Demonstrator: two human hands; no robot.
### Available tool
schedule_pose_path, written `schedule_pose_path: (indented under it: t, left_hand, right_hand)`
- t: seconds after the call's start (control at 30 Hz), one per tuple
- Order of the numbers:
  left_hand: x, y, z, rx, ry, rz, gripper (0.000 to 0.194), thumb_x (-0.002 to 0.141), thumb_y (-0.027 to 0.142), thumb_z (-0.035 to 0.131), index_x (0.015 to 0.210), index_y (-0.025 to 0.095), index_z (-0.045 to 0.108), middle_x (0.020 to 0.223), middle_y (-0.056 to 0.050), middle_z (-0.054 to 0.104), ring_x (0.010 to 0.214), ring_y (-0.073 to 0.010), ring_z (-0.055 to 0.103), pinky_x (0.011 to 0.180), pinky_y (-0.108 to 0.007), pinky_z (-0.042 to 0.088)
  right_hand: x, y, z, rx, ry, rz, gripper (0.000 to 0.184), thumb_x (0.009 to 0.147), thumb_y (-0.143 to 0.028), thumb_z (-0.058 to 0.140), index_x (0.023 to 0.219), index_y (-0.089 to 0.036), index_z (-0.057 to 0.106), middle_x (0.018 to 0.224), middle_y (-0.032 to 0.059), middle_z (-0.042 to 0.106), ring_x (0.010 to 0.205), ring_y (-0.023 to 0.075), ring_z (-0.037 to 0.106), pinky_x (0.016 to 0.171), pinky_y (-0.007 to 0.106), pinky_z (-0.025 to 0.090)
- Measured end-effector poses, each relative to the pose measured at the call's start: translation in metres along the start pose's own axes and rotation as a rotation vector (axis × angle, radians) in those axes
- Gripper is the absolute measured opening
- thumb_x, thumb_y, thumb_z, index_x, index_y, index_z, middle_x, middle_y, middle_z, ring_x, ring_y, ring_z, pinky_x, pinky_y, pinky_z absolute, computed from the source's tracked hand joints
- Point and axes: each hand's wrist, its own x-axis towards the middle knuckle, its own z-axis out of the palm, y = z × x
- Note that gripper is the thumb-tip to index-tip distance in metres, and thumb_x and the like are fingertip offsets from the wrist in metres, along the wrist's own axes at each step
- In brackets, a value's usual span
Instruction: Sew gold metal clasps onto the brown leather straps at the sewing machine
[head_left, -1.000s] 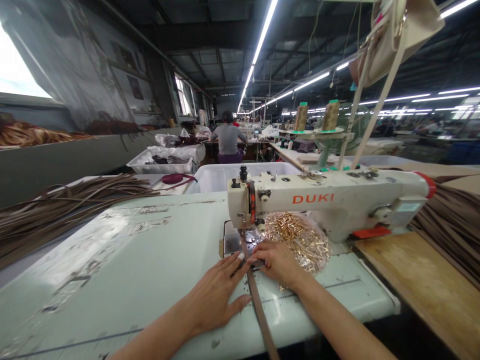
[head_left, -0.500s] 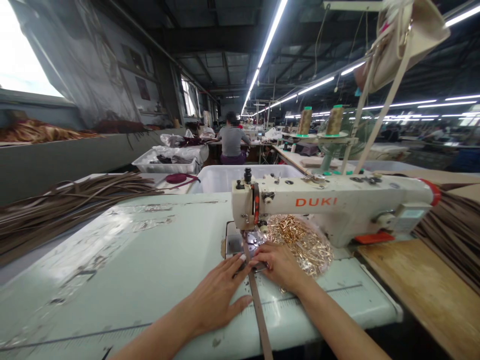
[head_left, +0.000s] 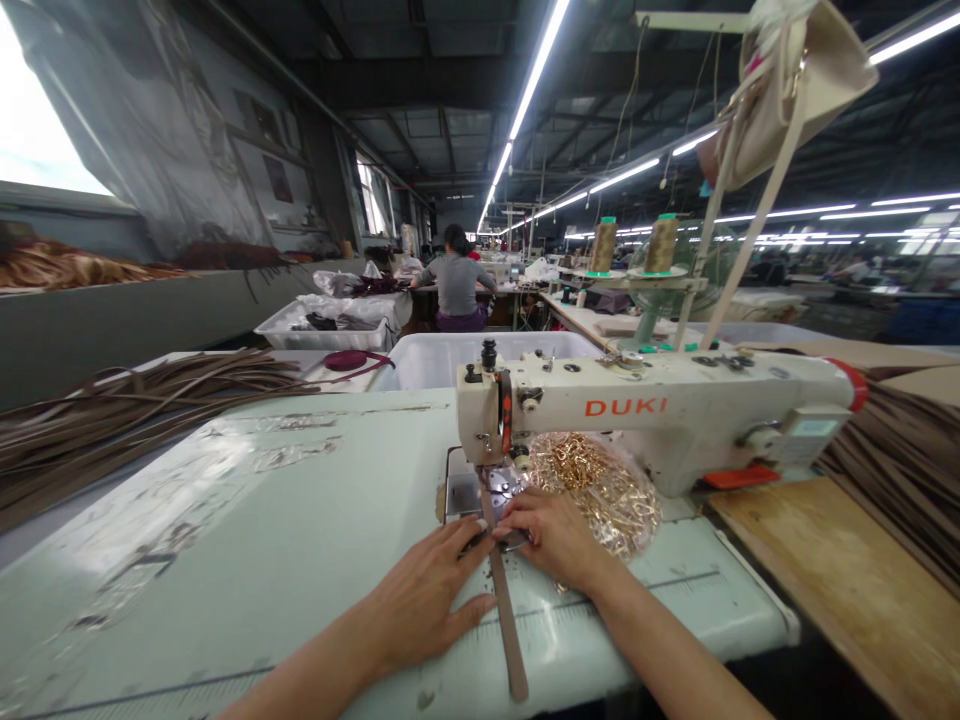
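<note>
A narrow brown strap (head_left: pixel 507 625) runs up the pale green table to the needle area of the white sewing machine (head_left: pixel 555 400). Its near end lies on the table by the front edge. My left hand (head_left: pixel 431 590) rests flat to the left of the strap, fingers stretched forward and thumb apart, its fingertips touching the strap just before the presser foot. From the other side my right hand (head_left: pixel 555 535) bends its fingers down on the strap's right edge, beside the metal plate (head_left: pixel 504 487). The right fingertips are partly hidden.
A clear bag of gold-coloured metal hardware (head_left: pixel 607 490) lies under the machine arm. Bundled brown straps (head_left: pixel 142 405) cover the left side, more (head_left: pixel 885 450) the right. A white bin (head_left: pixel 420 350) stands behind the table. Farther back sits a person in grey (head_left: pixel 457 285).
The strap has slid forward toward the needle, so its near end now shows on the table. Both hands keep nearly the same pose. The whole view has shifted slightly.
</note>
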Motion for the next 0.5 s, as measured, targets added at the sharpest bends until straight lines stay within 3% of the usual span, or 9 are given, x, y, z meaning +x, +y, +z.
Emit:
schedule_pose_path:
  t: [0.5]
  left_hand:
    - [0.013,-0.013,-0.007,-0.08,0.013,0.082,0.04,0.094,0.035,0.048,0.133,0.025,0.046,0.126,-0.007,0.054,0.115,-0.0224,0.052,0.1,-0.038,0.044]
  right_hand:
    - [0.0,-0.001,0.0,-0.025,0.002,0.004,0.011,0.087,-0.025,0.06,0.089,-0.029,0.07,0.089,-0.0047,0.068,0.085,0.0152,0.059,0.075,0.025,0.041]
